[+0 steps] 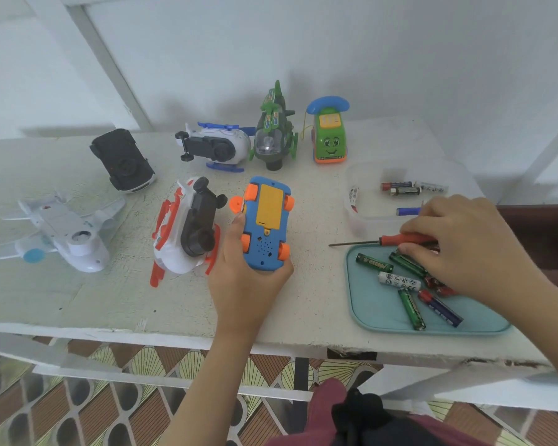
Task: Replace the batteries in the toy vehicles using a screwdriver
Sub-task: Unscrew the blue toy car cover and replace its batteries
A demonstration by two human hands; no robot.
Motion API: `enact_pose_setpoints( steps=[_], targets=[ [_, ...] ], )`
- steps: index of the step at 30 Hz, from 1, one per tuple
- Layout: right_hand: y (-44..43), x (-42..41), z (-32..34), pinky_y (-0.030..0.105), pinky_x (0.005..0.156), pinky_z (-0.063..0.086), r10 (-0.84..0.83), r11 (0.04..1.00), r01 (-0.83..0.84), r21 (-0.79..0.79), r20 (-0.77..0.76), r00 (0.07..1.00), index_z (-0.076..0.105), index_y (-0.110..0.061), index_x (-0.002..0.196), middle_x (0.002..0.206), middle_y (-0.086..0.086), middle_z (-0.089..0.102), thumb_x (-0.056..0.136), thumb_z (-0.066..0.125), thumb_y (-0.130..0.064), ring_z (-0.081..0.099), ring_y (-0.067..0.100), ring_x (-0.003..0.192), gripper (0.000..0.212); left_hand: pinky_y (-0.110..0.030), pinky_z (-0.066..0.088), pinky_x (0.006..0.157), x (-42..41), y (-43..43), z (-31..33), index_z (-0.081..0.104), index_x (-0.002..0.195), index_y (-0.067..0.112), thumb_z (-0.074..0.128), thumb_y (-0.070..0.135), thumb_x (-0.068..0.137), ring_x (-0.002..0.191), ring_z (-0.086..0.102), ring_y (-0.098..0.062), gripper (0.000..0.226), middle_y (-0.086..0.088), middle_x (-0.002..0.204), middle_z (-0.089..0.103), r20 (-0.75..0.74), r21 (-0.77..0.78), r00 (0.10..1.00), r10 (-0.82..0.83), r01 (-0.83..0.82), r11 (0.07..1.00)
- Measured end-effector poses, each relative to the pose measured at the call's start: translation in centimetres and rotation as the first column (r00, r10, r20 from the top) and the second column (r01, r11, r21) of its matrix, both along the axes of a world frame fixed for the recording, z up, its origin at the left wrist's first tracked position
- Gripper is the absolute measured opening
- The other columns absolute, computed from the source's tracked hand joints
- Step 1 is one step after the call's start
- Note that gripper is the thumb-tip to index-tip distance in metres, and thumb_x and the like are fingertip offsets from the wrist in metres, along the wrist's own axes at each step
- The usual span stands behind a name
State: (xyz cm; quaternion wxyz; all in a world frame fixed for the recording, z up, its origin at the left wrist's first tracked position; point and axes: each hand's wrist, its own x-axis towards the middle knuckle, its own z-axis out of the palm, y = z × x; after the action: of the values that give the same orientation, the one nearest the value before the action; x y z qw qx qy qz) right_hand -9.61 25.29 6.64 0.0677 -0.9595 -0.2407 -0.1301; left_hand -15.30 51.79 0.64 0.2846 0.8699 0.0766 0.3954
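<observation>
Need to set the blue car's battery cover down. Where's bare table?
Bare tabletop: between the left hand holding the blue car and the teal tray, and along the front edge below the white plane. Crowded: the back row around the green helicopter, and the tray, where the right hand grips the screwdriver.

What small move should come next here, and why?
Probably lift the screwdriver and bring its tip to the screw at the end of the yellow cover. The left hand holds the blue toy car underside up, cover closed, and the right hand grips the screwdriver's handle.
</observation>
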Motion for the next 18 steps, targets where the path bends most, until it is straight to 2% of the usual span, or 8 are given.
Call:
enact_pose_setpoints(
  steps=[3, 7, 10, 12, 15, 18],
  targets=[
    [0.3, -0.2, -0.8, 0.037, 0.071, 0.033, -0.020, 0.999, 0.018, 0.033, 0.067, 0.998, 0.074, -0.015, 0.079, 0.076, 0.005, 0.063, 0.067, 0.083, -0.019, 0.059, 0.031, 0.074, 0.015, 0.003, 0.035, 0.064, 0.0, -0.1, 0.1, 0.054, 0.120, 0.006, 0.074, 0.037, 0.069, 0.075, 0.042, 0.000, 0.063, 0.011, 0.087, 0.048, 0.005, -0.018, 1.000, 0.005, -0.005, 1.000],
    [0.5, -0.1, -1.4, 0.031, 0.070, 0.019, -0.018, 0.999, 0.016, 0.032, 0.075, 0.997, 0.073, -0.017, 0.075, 0.076, 0.003, 0.061, 0.071, 0.079, -0.017, 0.055, 0.029, 0.072, 0.008, -0.001, 0.038, 0.059, 0.0, 0.0, 0.1, 0.055, 0.120, 0.007, 0.071, 0.043, 0.070, 0.072, 0.048, -0.002, 0.063, 0.013, 0.087, 0.048, 0.018, -0.033, 1.000, 0.022, -0.021, 0.999],
    [0.7, 0.0, -1.7, 0.031, 0.070, 0.023, -0.008, 0.999, 0.003, 0.054, 0.094, 0.996, 0.074, -0.016, 0.074, 0.075, 0.004, 0.062, 0.074, 0.078, -0.018, 0.056, 0.030, 0.071, 0.005, -0.012, 0.044, 0.057, 0.0, 0.2, 0.1, 0.056, 0.117, 0.006, 0.070, 0.047, 0.070, 0.071, 0.055, -0.008, 0.064, 0.011, 0.088, 0.052, 0.008, -0.057, 1.000, 0.030, -0.030, 0.998],
    [0.9, -0.1, -1.8, 0.031, 0.071, 0.025, -0.001, 0.996, -0.009, 0.092, 0.107, 0.994, 0.073, -0.016, 0.074, 0.075, 0.003, 0.062, 0.081, 0.071, -0.022, 0.055, 0.029, 0.070, 0.009, -0.011, 0.043, 0.055, 0.0, 0.2, 0.2, 0.056, 0.115, 0.005, 0.067, 0.050, 0.070, 0.069, 0.058, -0.010, 0.065, 0.009, 0.087, 0.054, 0.008, -0.069, 0.999, 0.033, -0.032, 0.997],
    [1.5, -0.4, -1.7, 0.029, 0.071, 0.026, 0.026, 0.981, -0.046, 0.190, 0.102, 0.994, 0.073, -0.018, 0.079, 0.075, 0.000, 0.061, 0.082, 0.058, -0.026, 0.055, 0.026, 0.071, 0.018, -0.005, 0.042, 0.054, -0.1, 0.2, 0.7, 0.055, 0.118, 0.008, 0.073, 0.049, 0.067, 0.073, 0.057, 0.000, 0.068, 0.016, 0.087, 0.054, 0.000, -0.151, 1.000, 0.015, -0.015, 0.988],
    [2.6, -0.8, -1.5, 0.031, 0.071, 0.034, 0.109, 0.935, -0.133, 0.328, 0.090, 0.990, 0.073, -0.017, 0.086, 0.075, -0.003, 0.061, 0.086, 0.051, -0.027, 0.056, 0.023, 0.071, 0.024, -0.002, 0.043, 0.060, -0.2, 0.1, 1.0, 0.055, 0.116, 0.011, 0.081, 0.035, 0.064, 0.083, 0.057, 0.013, 0.063, 0.025, 0.091, 0.052, 0.034, -0.230, 0.999, -0.033, 0.040, 0.972]
  ],
)
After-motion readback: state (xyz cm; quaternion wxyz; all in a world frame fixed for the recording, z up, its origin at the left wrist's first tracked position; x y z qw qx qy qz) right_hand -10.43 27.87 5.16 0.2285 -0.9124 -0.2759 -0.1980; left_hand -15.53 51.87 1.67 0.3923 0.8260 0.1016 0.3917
